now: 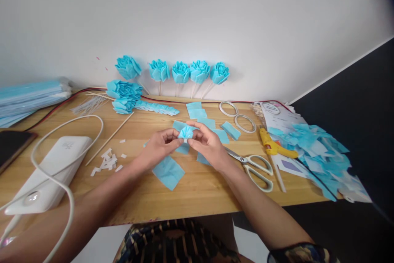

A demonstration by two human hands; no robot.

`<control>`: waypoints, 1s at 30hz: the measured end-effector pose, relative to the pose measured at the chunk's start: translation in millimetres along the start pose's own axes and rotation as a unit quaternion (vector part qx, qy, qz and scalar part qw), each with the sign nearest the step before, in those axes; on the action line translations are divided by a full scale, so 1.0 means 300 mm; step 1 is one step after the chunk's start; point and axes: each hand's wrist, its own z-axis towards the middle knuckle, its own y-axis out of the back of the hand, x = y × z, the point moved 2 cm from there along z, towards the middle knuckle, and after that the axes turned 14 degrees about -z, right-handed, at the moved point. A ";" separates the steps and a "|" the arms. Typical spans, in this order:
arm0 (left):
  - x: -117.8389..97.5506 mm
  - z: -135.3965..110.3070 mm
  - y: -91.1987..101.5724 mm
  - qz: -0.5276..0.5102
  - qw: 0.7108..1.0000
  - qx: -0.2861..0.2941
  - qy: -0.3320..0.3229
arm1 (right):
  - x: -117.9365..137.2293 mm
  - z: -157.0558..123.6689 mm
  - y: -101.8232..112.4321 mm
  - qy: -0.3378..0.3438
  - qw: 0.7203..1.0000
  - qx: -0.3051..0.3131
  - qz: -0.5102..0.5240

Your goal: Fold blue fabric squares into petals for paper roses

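Note:
Between my two hands is a small blue petal (186, 132), a folded piece of thin blue fabric gathered at its lower edge. My left hand (164, 143) pinches its left side with thumb and fingers. On the other side my right hand (207, 142) pinches it the same way. Under and around the hands lie flat blue squares (168, 172), partly covered by the fingers. Behind them, a row of folded petals (158, 108) overlaps on the table.
Several blue flowers on sticks (159, 70) lean on the wall. Scissors (254, 164), tape rolls (228, 109) and a yellow glue gun (275, 146) lie right, near blue scraps (320, 152). Left are white paper bits (106, 161), a stick (110, 138) and a white power bank (58, 164) with cable.

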 end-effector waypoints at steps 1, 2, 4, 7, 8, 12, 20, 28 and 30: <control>-0.001 0.000 0.001 -0.001 1.000 -0.003 -0.001 | 0.000 0.000 0.000 0.001 1.000 0.002 0.001; -0.001 0.000 0.003 -0.001 1.000 -0.004 -0.002 | 0.002 0.000 0.000 0.001 1.000 0.003 0.002; -0.001 0.000 0.005 0.004 1.000 -0.003 -0.002 | 0.007 0.000 0.002 0.002 1.000 0.002 0.003; 0.004 0.002 0.007 0.011 1.000 -0.001 0.000 | 0.014 -0.001 0.004 -0.001 1.000 0.002 -0.003; 0.006 0.003 0.007 0.010 1.000 0.000 0.000 | 0.015 -0.002 0.004 0.000 1.000 0.003 -0.004; 0.020 0.010 0.008 0.000 1.000 0.001 0.000 | 0.010 0.002 0.004 0.011 1.000 -0.003 -0.002; 0.008 -0.010 0.004 0.077 0.984 -0.085 -0.133 | 0.000 0.013 0.004 -0.003 0.998 -0.066 0.005; 0.033 -0.015 -0.006 0.166 0.972 -0.073 -0.149 | -0.002 0.009 -0.024 0.025 0.996 -0.085 -0.020; 0.034 -0.014 -0.001 0.164 0.972 -0.079 -0.150 | 0.002 0.006 -0.031 0.023 0.995 -0.092 -0.026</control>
